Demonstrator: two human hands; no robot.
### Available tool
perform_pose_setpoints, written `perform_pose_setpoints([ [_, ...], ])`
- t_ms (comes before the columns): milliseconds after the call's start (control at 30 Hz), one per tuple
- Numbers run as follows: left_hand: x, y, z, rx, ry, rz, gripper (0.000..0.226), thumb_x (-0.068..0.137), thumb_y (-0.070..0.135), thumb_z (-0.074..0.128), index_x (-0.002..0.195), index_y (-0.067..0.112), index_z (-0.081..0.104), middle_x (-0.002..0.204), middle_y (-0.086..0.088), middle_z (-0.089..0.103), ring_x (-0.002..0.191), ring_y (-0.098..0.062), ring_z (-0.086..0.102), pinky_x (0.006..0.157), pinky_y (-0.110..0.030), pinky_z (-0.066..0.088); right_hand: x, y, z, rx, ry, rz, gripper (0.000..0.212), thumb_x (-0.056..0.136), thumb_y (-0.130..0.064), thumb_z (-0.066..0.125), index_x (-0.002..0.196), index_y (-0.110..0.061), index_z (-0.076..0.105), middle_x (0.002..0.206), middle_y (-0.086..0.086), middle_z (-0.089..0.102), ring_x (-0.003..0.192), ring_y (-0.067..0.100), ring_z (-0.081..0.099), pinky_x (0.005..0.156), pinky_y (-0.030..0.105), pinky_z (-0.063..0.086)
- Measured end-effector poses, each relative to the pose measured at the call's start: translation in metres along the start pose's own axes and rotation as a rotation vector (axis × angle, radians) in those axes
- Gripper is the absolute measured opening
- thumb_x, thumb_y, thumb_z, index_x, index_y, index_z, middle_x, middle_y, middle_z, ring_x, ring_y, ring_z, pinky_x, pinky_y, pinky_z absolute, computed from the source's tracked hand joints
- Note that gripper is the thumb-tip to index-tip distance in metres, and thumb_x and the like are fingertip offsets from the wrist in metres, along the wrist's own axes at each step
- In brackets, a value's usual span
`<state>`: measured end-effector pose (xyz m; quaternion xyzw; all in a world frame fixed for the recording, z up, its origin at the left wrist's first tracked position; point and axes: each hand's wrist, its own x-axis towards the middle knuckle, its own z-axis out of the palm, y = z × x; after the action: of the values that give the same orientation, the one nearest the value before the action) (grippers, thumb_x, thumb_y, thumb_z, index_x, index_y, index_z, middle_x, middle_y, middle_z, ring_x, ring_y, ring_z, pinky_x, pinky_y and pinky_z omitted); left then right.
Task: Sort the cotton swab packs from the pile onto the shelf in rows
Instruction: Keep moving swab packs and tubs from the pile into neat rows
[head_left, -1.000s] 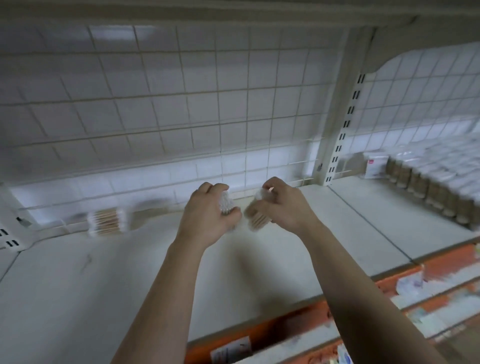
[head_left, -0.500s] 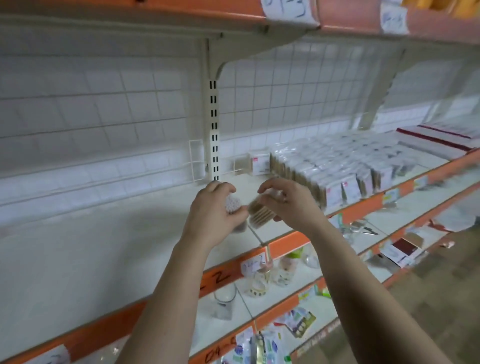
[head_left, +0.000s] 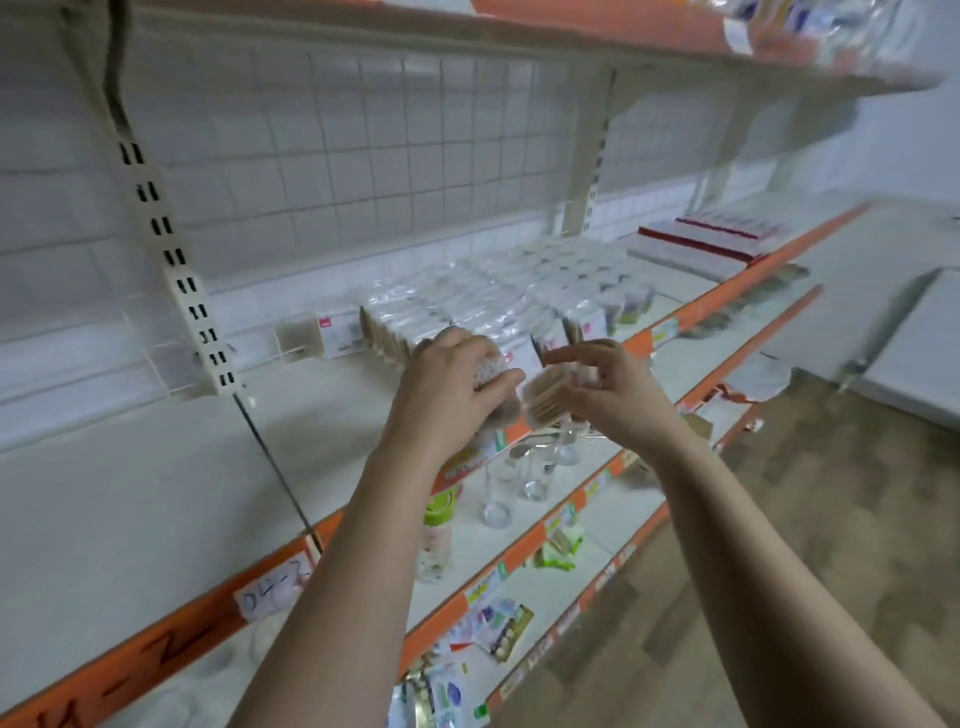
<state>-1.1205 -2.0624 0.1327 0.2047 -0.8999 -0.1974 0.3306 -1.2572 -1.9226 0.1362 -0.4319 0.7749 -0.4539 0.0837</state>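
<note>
looks well along: rows of swab packs (head_left: 498, 299) already stand on the shelf (head_left: 156, 493). left hand (head_left: 447, 389) grips one pack (head_left: 489, 370), right hand (head_left: 613, 400) pinches a second pack (head_left: 545, 399), both just in front of the rows, not placed yet.

Counted: two hands, left hand (head_left: 447, 387) and right hand (head_left: 610, 389). Two held packs: left pack (head_left: 491, 370), right pack (head_left: 545, 399). Rows of shelved packs (head_left: 498, 296): total illegible through blur. Four shelves (head_left: 130, 493). Two uprights (head_left: 171, 260). One bottle (head_left: 436, 535).
</note>
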Motion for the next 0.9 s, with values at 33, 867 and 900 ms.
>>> perform_pose_setpoints([
  [33, 0.010, 0.006, 0.009, -0.007, -0.003, 0.004, 0.046, 0.076, 0.058, 0.053, 0.091, 0.017, 0.067, 0.095, -0.001, 0.059, 0.090, -0.023, 0.057, 0.080, -0.034, 0.046, 0.005, 0.009, -0.008, -0.007, 0.022, 0.014, 0.040, 0.070, -0.021, 0.067, 0.108, -0.034, 0.068, 0.109, -0.005, 0.056, 0.090, 0.015, 0.063, 0.078, 0.035, 0.055],
  [867, 0.284, 0.027, 0.179, 0.012, 0.126, -0.053, 0.039, 0.067, 0.059, 0.042, 0.076, 0.023, 0.054, 0.081, 0.010, 0.051, 0.075, -0.012, 0.047, 0.063, -0.024, 0.030, 0.273, 0.154, -0.150, 0.059, 0.270, 0.057, 0.017, 0.079, -0.026, 0.068, 0.096, -0.023, 0.069, 0.087, 0.004, 0.068, 0.068, 0.016, 0.071, 0.071, 0.045, 0.059],
  [900, 0.289, 0.026, 0.183, 0.020, 0.139, -0.047, 0.041, 0.066, 0.060, 0.039, 0.075, 0.023, 0.054, 0.080, 0.010, 0.051, 0.075, -0.012, 0.048, 0.063, -0.024, 0.030, 0.283, 0.158, -0.153, 0.056, 0.261, 0.053, 0.018, 0.080, -0.024, 0.065, 0.097, -0.022, 0.069, 0.082, 0.002, 0.068, 0.068, 0.017, 0.070, 0.072, 0.046, 0.059],
])
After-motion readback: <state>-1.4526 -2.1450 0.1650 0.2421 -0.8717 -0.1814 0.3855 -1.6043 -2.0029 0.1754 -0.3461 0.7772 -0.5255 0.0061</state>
